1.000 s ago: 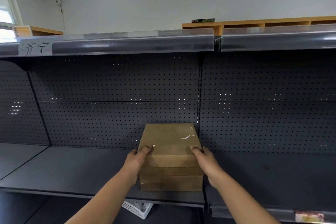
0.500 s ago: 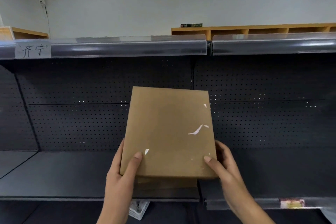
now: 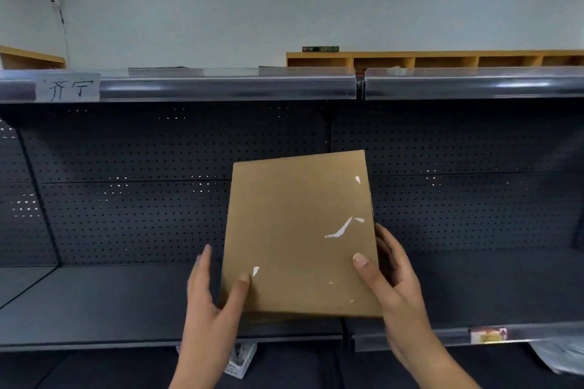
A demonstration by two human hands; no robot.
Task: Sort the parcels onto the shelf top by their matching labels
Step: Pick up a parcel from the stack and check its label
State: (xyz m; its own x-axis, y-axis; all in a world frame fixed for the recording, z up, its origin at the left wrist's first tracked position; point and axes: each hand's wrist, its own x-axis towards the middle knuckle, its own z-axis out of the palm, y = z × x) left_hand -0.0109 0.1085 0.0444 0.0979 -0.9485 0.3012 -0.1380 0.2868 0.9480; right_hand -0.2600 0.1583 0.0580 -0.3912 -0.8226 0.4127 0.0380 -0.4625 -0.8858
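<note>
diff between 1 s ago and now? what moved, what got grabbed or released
The flat brown cardboard parcel was lifted off the dark grey lower shelf and tipped up so its broad face turns to the camera. The left hand and right hand kept hold, shifting from its near top edge to its lower corners. Nothing was released. The handwritten paper label stays on the top shelf rail.
</note>
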